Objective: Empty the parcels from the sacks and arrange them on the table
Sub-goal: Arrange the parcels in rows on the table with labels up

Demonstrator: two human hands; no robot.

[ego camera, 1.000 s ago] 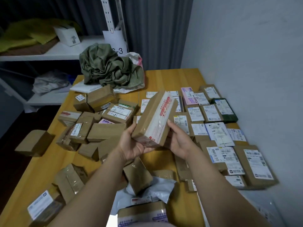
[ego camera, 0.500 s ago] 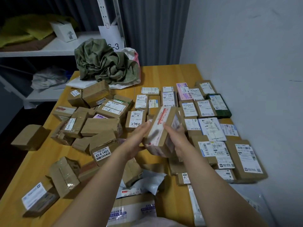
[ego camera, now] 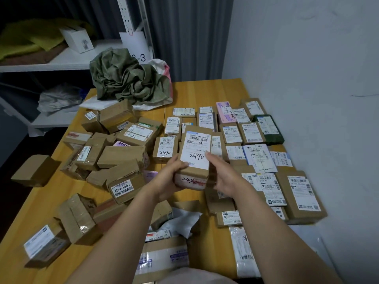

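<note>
Now you are mid-placement: one parcel is held above the table between both hands, label up, and by the look of things there is plenty left to arrange. Your left hand wraps the near left corner, with its fingers curled under the box and the thumb lying on the lower corner of the label. Your right hand clamps the opposite side, its fingers curled along the right edge. Both hands are closed firmly on the box.

The parcel is a narrow brown carton. A white shipping label covers most of its top face, with "2490" handwritten on it. What looks like the same number is scrawled on the near end, over red-printed tape. It appears rigid and light enough for this grip.

Just beyond your left fingertips lies a smaller box, also marked 2490. Beyond your right fingers and out to their side run the tidy rows of label-up parcels. Outward of your left hand sits the jumbled heap, not yet arranged, and farther beyond it the crumpled green sack.

For the next move, I'd judge you should lower it label-up into a gap by the rows, likely beside its numbered twin. Set it square to its neighbours without nudging them, then let go.
</note>
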